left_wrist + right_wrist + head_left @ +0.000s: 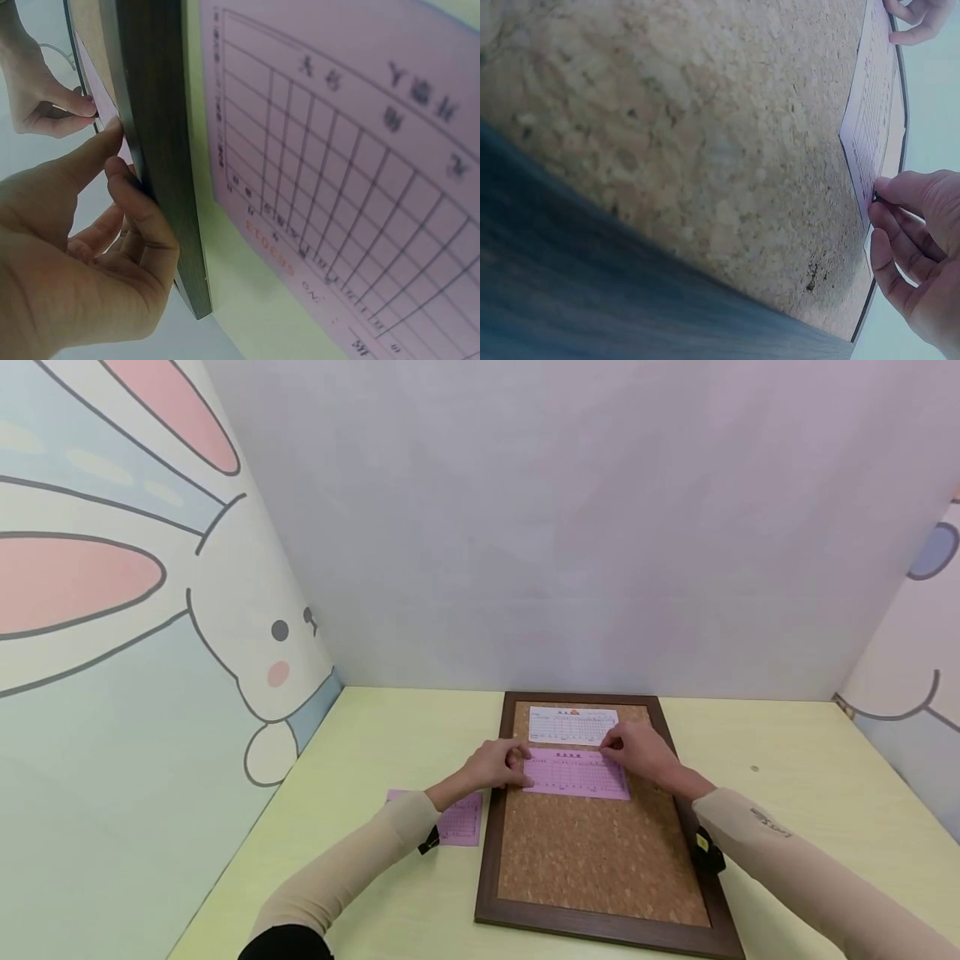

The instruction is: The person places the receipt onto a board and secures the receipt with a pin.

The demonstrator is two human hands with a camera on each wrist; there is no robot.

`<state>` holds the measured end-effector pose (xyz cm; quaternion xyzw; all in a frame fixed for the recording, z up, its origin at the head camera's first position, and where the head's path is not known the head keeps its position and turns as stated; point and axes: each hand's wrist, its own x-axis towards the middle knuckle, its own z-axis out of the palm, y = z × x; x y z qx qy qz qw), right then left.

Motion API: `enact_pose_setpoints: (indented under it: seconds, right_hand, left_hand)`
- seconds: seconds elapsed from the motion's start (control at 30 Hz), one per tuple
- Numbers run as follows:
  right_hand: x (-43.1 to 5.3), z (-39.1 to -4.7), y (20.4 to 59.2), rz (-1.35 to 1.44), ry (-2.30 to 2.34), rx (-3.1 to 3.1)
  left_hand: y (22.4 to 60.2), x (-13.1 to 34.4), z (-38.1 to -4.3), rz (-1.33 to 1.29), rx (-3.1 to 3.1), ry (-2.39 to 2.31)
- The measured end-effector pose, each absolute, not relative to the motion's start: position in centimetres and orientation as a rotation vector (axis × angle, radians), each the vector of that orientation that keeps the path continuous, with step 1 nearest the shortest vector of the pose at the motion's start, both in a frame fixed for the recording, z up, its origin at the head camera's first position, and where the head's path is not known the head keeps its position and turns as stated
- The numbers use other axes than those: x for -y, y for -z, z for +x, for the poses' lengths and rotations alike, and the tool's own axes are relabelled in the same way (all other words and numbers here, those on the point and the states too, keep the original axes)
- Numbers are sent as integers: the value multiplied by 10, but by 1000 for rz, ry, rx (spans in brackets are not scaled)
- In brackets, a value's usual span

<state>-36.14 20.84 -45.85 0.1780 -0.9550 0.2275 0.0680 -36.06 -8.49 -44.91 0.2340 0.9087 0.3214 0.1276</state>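
we find a pale yellow table [405, 906], on which a wood-framed cork board [592, 860] lies flat. on its upper part lies a pink form [573, 772], the sheet being worked, with a white form [570, 725] just above it; a second pink form [461, 820] lies on the table beside the board's left edge, partly hidden. the left hand [495, 763] touches the left edge of the worked sheet, thumb and forefinger set apart, no pinch observed. the right hand [641, 752] is at the upper right corner, thumb and fingertip closed on a small dark piece [876, 196], possibly a pin; we cannot confirm its nature. we judge the step in hand to be fastening that corner. in our opinion the next move calls for the left hand to hold the sheet square while the right presses straight down, without creasing the paper.
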Motion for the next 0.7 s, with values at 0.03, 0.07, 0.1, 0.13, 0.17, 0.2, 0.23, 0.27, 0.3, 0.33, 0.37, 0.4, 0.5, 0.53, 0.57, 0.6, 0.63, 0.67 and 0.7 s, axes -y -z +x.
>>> enact_pose_setpoints:
  seconds: [0.03, 0.07, 0.1, 0.13, 0.17, 0.2, 0.23, 0.27, 0.3, 0.33, 0.37, 0.4, 0.5, 0.53, 0.57, 0.6, 0.63, 0.67, 0.7]
  right_hand:
    - [-209, -361, 458, 540, -689, 2879]
    - [-209, -361, 458, 547, -690, 2878]
    - [-208, -361, 457, 552, -687, 2877]
    - [-208, -361, 457, 559, -678, 2872]
    - [-208, -361, 457, 563, -672, 2868]
    - [-207, -361, 457, 566, -660, 2866]
    - [-206, -360, 457, 568, -640, 2861]
    - [-204, -360, 457, 570, -619, 2854]
    - [-202, -360, 456, 569, -600, 2853]
    - [-200, -361, 456, 572, -585, 2849]
    - [-197, -361, 455, 573, -576, 2843]
    - [-194, -361, 454, 571, -578, 2841]
    - [-183, -363, 450, 566, -630, 2838]
    - [-180, -363, 449, 568, -656, 2842]
    - [-176, -364, 448, 566, -699, 2852]
    - [-172, -364, 446, 564, -745, 2863]
    - [-169, -365, 445, 572, -774, 2870]
    - [-166, -366, 445, 576, -801, 2878]
    - [-164, -366, 444, 576, -833, 2884]
  left_hand:
    - [449, 85, -360, 680, -2644, -932]
    - [448, 85, -360, 679, -2645, -929]
    - [448, 85, -360, 682, -2646, -928]
    - [448, 85, -360, 686, -2648, -928]
    - [447, 86, -359, 686, -2648, -927]
    - [447, 86, -359, 686, -2648, -925]
    - [447, 86, -359, 685, -2650, -924]
    - [447, 86, -359, 684, -2651, -925]
    - [447, 86, -360, 684, -2652, -928]
    - [447, 87, -360, 680, -2653, -929]
    - [446, 87, -360, 676, -2652, -930]
    - [446, 87, -360, 675, -2653, -933]
    - [447, 87, -359, 673, -2647, -944]
    - [447, 87, -359, 676, -2645, -949]
    - [447, 87, -358, 676, -2642, -950]
    - [447, 87, -357, 680, -2641, -956]
    - [447, 86, -357, 682, -2638, -959]
    - [447, 86, -357, 684, -2636, -961]
    - [447, 85, -357, 686, -2637, -961]
